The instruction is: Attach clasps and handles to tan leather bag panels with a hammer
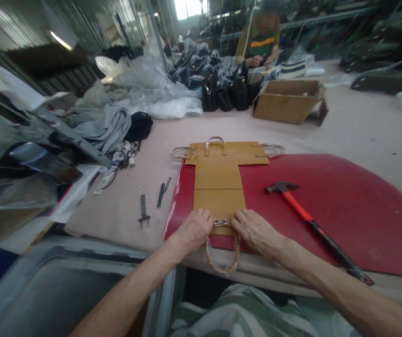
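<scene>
A mustard-yellow leather bag panel [218, 175], T-shaped, lies flat on a red mat. My left hand [197, 227] is on its near left edge with fingers curled over the leather. On the near right edge, my right hand [253, 229] grips in the same way. Between both hands sits a metal clasp [221, 223]. A plastic-wrapped handle [223, 269] hangs toward me past the table edge. More wrapped handles are fixed at the far end, among them the top handle [215, 139]. What my thumbs do is hidden.
A claw hammer [304, 213] rests on the red mat [362, 220] at the right. Small metal tools [142, 210] lie at the left. Farther back are a cardboard box [287, 105], black bags [241, 89] and plastic wrap [144, 79]. Another person [262, 42] works across the table.
</scene>
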Demonstrator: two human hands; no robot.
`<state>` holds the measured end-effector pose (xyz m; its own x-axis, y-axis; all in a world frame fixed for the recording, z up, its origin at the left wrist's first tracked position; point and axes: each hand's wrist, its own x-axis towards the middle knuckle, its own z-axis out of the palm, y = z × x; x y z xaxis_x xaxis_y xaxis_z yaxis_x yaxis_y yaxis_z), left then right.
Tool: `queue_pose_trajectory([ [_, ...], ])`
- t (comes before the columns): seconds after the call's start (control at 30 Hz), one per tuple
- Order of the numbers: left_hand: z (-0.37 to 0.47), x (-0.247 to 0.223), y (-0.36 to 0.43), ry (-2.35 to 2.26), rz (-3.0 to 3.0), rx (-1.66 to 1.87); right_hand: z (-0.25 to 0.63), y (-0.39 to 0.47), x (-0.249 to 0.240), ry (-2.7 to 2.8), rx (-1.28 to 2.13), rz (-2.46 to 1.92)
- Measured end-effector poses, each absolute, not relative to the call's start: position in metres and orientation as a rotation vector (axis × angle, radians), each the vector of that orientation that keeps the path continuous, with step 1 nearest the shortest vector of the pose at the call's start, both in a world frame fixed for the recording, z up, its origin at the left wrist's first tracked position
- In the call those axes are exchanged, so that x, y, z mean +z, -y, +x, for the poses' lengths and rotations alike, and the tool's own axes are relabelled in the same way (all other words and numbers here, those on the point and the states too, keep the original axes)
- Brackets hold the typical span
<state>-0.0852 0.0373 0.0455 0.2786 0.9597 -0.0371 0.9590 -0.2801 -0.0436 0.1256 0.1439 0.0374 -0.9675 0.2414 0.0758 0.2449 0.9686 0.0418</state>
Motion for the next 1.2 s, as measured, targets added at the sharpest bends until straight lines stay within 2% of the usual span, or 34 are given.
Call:
queue_pose_trajectory([
  [0.13,-0.100,0.047,-0.033,1.702,-2.588,0.108,0.125,-0.144,0.035,3.050,-0.031,-0.277],
  [0.3,-0.128,0.033,-0.021,1.756,-2.682,-0.550,0.134,-0.157,0.032,3.012,0.183,-0.273],
  [0.37,-0.135,0.027,-0.017,1.723,-2.707,-0.700,0.140,-0.162,0.030,2.988,0.286,-0.218],
  [0.5,-0.137,0.018,-0.013,1.553,-2.735,-0.645,0.147,-0.163,0.022,2.944,0.339,-0.100],
  [0.6,-0.134,0.010,-0.009,1.491,-2.644,-0.769,0.148,-0.155,0.018,2.859,0.314,-0.205],
  [0.9,-0.098,0.002,-0.010,1.795,-2.413,-0.951,0.154,-0.148,0.006,2.564,0.286,-0.483],
  [1.1,-0.087,0.002,-0.013,1.832,-2.355,-1.151,0.157,-0.156,-0.003,2.457,0.282,-0.455],
  [1.2,-0.106,0.008,-0.012,2.011,-2.198,-1.213,0.155,-0.158,-0.009,2.446,0.293,-0.459],
])
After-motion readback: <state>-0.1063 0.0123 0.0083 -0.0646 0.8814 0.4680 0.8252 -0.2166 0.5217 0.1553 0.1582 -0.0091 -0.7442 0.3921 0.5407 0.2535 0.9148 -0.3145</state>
